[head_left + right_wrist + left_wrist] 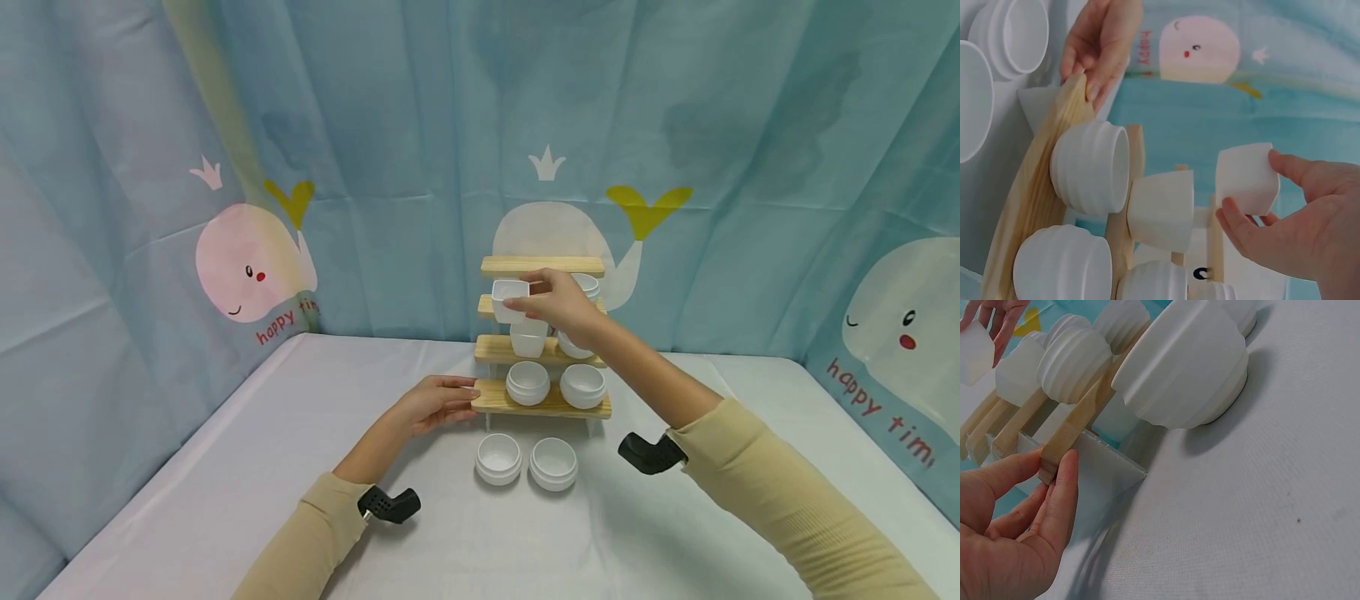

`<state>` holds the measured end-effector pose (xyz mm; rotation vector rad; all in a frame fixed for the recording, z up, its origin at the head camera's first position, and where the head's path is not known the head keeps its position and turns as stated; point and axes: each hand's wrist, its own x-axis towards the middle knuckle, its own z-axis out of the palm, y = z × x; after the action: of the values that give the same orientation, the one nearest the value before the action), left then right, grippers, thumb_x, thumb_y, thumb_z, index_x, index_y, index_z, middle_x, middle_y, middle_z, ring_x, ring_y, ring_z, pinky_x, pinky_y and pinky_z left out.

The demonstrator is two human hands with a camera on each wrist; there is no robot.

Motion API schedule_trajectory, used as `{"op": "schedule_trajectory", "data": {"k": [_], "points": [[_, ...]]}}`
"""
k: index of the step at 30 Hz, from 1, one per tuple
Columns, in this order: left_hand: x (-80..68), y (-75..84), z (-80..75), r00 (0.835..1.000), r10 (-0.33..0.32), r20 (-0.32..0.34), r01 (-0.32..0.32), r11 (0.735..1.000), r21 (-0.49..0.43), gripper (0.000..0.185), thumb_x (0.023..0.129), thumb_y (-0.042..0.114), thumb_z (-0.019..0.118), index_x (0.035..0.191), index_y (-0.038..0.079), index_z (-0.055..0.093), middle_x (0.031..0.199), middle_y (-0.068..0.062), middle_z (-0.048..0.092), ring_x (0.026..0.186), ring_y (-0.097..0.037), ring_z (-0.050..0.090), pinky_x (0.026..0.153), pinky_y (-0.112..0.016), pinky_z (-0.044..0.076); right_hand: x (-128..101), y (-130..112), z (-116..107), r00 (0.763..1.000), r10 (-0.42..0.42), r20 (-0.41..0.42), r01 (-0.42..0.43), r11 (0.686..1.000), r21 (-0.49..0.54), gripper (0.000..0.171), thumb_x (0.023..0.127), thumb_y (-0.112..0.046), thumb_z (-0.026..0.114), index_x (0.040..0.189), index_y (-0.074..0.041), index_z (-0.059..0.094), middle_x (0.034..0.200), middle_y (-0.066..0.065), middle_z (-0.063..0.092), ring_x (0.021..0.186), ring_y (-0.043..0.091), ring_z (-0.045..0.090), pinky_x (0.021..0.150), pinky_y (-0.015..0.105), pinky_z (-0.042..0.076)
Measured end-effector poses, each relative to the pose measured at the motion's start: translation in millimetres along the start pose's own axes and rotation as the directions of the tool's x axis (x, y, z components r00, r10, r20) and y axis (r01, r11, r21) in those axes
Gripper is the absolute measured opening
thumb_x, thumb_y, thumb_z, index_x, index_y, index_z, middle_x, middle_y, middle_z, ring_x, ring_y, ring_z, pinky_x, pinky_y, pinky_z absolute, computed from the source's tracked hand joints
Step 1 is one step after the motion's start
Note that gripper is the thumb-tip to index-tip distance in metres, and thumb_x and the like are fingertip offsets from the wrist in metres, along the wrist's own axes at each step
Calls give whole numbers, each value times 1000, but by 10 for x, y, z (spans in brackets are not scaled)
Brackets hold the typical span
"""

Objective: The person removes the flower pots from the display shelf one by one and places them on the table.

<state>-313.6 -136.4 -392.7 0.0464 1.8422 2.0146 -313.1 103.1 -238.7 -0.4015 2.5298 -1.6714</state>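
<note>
A tiered wooden rack stands on the table with white pots on its steps. My left hand pinches the left end of its lowest board between thumb and fingers. Up by the third board, my right hand holds a white square pot between thumb and fingertips. Just below it a second square pot sits on the second board. Two round ribbed pots share the lowest board. Round pots on the right of the upper boards are partly hidden by my right hand and forearm.
Two round white pots stand on the white tablecloth in front of the rack. A blue curtain with whale prints hangs behind and at the sides. The top board reaches up in front of the curtain.
</note>
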Motion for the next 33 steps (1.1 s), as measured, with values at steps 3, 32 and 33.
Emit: {"op": "schedule_trajectory", "data": {"k": [3, 32, 33], "points": [[-4, -3, 1, 1000, 1, -2, -1, 1000, 0, 48, 105, 0, 62, 149, -13, 48, 109, -12, 71, 85, -13, 74, 80, -23, 66, -31, 24, -11, 1000, -8, -1, 8, 1000, 0, 67, 102, -19, 73, 158, 0, 42, 157, 23, 46, 136, 41, 58, 117, 49, 50], [7, -17, -6, 1000, 11, 0, -11, 1000, -8, 49, 104, 0, 62, 149, -14, 47, 111, -14, 68, 88, -14, 73, 82, -25, 66, -334, 208, -117, 997, -73, -2, 73, 997, -18, 68, 103, -18, 72, 160, 0, 40, 157, 23, 46, 138, 41, 53, 116, 55, 50], [5, -15, -5, 1000, 9, -1, -9, 1000, -8, 49, 104, 0, 62, 149, -14, 47, 111, -14, 68, 88, -14, 73, 81, -24, 66, -346, 210, -123, 997, -72, 2, 72, 997, -11, 68, 102, -17, 72, 160, 0, 40, 158, 23, 44, 141, 41, 50, 118, 55, 48]]}}
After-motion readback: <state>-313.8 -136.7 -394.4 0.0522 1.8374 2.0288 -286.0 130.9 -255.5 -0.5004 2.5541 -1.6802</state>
